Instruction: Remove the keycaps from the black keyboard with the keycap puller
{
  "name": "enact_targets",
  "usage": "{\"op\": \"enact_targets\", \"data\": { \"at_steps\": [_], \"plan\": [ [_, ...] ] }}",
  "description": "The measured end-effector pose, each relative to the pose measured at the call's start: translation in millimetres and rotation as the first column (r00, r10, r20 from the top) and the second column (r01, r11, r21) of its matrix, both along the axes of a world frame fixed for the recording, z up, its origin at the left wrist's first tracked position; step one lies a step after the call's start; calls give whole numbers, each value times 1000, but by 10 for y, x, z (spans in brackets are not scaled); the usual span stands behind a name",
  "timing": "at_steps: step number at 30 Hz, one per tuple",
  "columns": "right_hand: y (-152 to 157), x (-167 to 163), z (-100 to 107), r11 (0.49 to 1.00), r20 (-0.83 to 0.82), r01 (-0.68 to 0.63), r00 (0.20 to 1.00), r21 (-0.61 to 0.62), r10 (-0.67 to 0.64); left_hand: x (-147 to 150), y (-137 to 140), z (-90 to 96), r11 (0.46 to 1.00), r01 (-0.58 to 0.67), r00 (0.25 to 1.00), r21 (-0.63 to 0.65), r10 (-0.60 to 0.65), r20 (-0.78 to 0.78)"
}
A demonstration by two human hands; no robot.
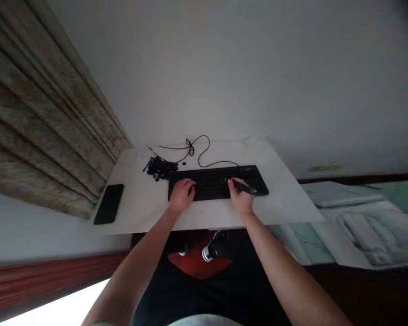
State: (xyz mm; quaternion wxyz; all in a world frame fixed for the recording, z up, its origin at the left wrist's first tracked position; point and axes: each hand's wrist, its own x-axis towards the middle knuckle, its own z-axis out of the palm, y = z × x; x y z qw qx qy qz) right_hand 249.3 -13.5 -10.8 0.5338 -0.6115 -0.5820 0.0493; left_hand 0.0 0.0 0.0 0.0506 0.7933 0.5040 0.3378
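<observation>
A black keyboard (211,192) lies on the white table. My left hand (181,195) rests on its left part, fingers lying over the keys and holding nothing that I can see. Over the right half of the keyboard, my right hand (240,199) is closed around a slim dark tool (245,186), whose shiny end points right; its exact kind is unclear. Behind my left hand sits a heap of small black pieces (161,167) that look like loose keycaps. A thin blue item (146,166) sticks out at the heap's left side.
The keyboard's black cable (209,145) loops across the back of the white table (285,199). A dark phone (109,203) lies at the front left. A patterned curtain (47,104) hangs on the left, and wrapped packages (367,226) stand to the right.
</observation>
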Motion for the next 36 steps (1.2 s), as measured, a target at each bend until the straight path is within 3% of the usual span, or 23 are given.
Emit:
{"op": "enact_targets", "data": {
  "at_steps": [7, 11, 15, 19, 23, 25, 36],
  "plan": [
    [-8, -25, 27, 999, -68, -15, 998, -51, 11, 38, -55, -20, 999, -31, 999, -10, 31, -32],
    [118, -220, 204, 980, -203, -87, 978, -182, 49, 38, -44, 4, 999, -20, 999, -27, 18, -49],
    [326, -522, 520, 907, -314, -245, 940, -344, 135, 27, -38, 9, 999, -32, 998, -42, 30, -64],
    [488, -733, 770, 794, -335, -354, 920, -494, 202, 33, -33, 3, 998, -47, 995, -46, 42, -96],
    [563, -827, 807, 677, -349, -433, 898, -595, 267, 43, -25, -2, 998, -56, 992, -41, 51, -115],
    [580, -857, 789, 648, -306, -426, 904, -631, 297, 44, -21, 0, 997, -57, 991, -44, 51, -123],
    [588, -961, 853, 643, -104, -319, 931, -696, 349, 50, -18, 28, 996, -62, 986, -59, 52, -156]
  ]
}}
